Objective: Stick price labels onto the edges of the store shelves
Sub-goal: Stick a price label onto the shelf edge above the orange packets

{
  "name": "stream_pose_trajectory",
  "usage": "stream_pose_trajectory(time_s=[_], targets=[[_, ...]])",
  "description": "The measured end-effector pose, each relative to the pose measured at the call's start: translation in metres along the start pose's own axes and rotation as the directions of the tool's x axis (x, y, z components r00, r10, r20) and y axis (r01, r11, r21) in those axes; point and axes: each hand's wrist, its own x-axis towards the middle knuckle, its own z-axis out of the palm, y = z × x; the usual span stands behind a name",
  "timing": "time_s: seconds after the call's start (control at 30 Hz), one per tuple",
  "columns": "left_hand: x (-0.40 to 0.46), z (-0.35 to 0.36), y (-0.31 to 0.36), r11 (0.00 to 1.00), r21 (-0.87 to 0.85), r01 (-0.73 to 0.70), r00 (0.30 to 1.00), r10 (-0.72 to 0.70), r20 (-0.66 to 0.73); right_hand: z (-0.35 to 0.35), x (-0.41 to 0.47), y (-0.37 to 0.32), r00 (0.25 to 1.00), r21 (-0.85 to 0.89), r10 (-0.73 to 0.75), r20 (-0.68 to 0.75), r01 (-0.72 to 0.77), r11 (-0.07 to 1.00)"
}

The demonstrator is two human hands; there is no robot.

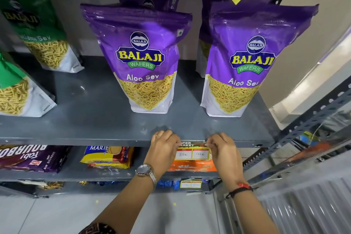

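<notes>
Both bare forearms reach up and forward to the front lip of the grey metal shelf (114, 141). The left hand (164, 150), with a ring on one finger and a silver wristwatch (145, 171) on the wrist, is curled over the left end of a small rectangular paper price label (192, 152) with a yellow-and-red border and two white boxes holding handwritten figures. Its fingers are bent and pressed close together against the shelf edge, covering the label's left end. The right hand (224, 150), with a red-and-black thread band (240, 188) on its wrist, pinches the label's upper right corner between thumb and fingertips, the fingers bunched together.

The label lies flat against the shelf's front edge and hangs a little below it, its long axis running left to right along the edge, print upright and facing outward. It sits between the two hands, touched by both.

On the next shelf down, behind the hands, lies an orange packet (191, 166), with yellow biscuit packs (108, 157) and a purple pack (32, 157) to the left. One shelf edge lower already carries a similar yellow-bordered label (190, 184).

Farther back, on the top of the grey shelf, two purple Aloo Sev pouches (140, 59) stand upright, more behind them, and green sev pouches (34, 30) stand at the left.
</notes>
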Motion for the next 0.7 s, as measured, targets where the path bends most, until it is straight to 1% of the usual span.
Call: stream_pose_trajectory(time_s=[0.1,0.17,0.23,0.3,0.37,0.43,0.5,0.57,0.6,0.67,0.7], targets=[[0.002,0.001,0.001,0.999,-0.034,0.019,1.000,-0.020,-0.005,0.001,0.001,0.000,0.999,-0.024,-0.027,-0.024,0.026,0.999],[0.004,0.002,-0.001,1.000,-0.027,0.012,1.000,-0.013,-0.027,0.002,0.003,0.002,0.998,-0.040,-0.045,-0.037,0.044,0.998],[0.006,0.004,-0.002,1.000,-0.020,0.018,0.999,-0.019,-0.043,0.003,0.005,0.004,0.999,-0.026,-0.033,-0.038,0.032,0.999],[0.007,0.005,-0.002,0.999,-0.011,0.038,0.999,-0.038,-0.038,0.003,0.007,0.004,0.999,0.025,0.021,-0.035,-0.021,0.999],[0.007,0.002,-0.002,0.999,-0.008,0.037,0.999,-0.037,-0.004,-0.001,0.009,0.004,0.997,0.098,0.071,-0.018,-0.069,0.993],[0.009,-0.009,-0.001,1.000,-0.020,0.008,1.000,-0.008,-0.005,-0.013,0.010,0.001,0.998,0.190,0.067,-0.003,-0.065,0.980],[0.015,-0.030,0.005,0.999,-0.026,-0.043,0.996,0.041,-0.074,-0.034,0.012,-0.008,0.999,0.247,0.007,-0.049,0.005,0.969],[0.026,-0.056,0.016,0.994,-0.034,-0.102,0.976,0.094,-0.195,-0.062,0.017,-0.023,0.984,0.232,-0.093,-0.154,0.127,0.964],[0.032,-0.070,0.024,0.991,-0.049,-0.122,0.958,0.105,-0.267,-0.078,0.021,-0.034,0.964,0.207,-0.157,-0.215,0.202,0.957],[0.049,-0.102,0.040,0.984,-0.098,-0.150,0.910,0.099,-0.402,-0.115,0.031,-0.062,0.892,0.128,-0.288,-0.347,0.349,0.928],[0.057,-0.118,0.049,0.979,-0.120,-0.166,0.883,0.094,-0.461,-0.135,0.036,-0.077,0.836,0.069,-0.349,-0.423,0.413,0.908]])
